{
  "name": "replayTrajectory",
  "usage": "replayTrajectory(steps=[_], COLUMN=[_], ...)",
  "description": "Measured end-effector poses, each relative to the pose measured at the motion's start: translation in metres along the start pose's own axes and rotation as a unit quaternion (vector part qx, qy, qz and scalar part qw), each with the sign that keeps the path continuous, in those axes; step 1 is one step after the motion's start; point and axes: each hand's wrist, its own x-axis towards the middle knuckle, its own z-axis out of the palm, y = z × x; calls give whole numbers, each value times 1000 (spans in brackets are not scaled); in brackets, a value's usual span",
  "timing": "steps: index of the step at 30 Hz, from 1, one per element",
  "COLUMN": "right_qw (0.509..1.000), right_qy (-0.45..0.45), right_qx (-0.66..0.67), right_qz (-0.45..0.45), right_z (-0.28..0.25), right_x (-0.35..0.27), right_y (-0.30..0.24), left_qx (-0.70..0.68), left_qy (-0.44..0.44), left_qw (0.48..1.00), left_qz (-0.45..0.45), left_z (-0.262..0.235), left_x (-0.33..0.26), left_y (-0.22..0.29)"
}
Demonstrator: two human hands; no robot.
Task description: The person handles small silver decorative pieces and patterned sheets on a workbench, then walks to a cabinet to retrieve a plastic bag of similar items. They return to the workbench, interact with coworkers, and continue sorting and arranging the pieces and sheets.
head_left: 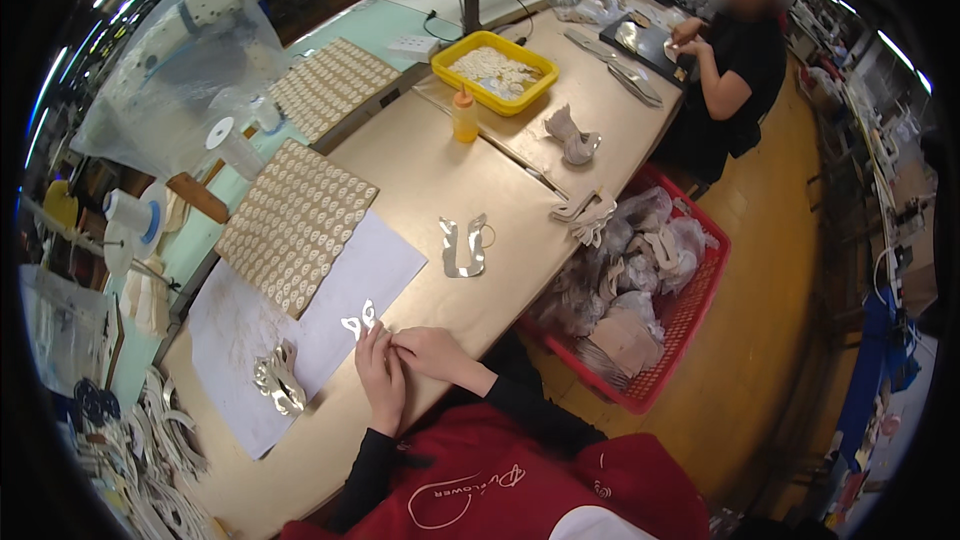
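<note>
Honestly, I'd keep that shiny cutout low over the white sheet and steady it by its edge, since it looks thin and probably creases easily. It's right at the fingertips of the left hand, with the right hand bunched up against that one; can't tell if either's actually pinching it. Containers: yellow tray has loose pale bits, squeeze bottle has amber liquid, red basket is stuffed with clear bags and beige pieces.
</note>
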Motion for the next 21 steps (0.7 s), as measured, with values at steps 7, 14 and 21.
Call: replayTrajectory(steps=[7, 14, 21], right_qw=[997, 920, 864], right_qy=[11, -183, -313], right_qx=[71, 331, 394], right_qz=[-41, -100, -34], right_z=[2, 76, 37], right_x=[-6, -31, -10], right_y=[2, -20, -61], left_qx=[57, 120, 51], left_qy=[120, 248, 446], left_qw=[989, 950, 889], left_qz=[58, 147, -92], left_z=[-9, -19, -25], left_x=[-6, -45, -70], left_y=[8, 59, 81])
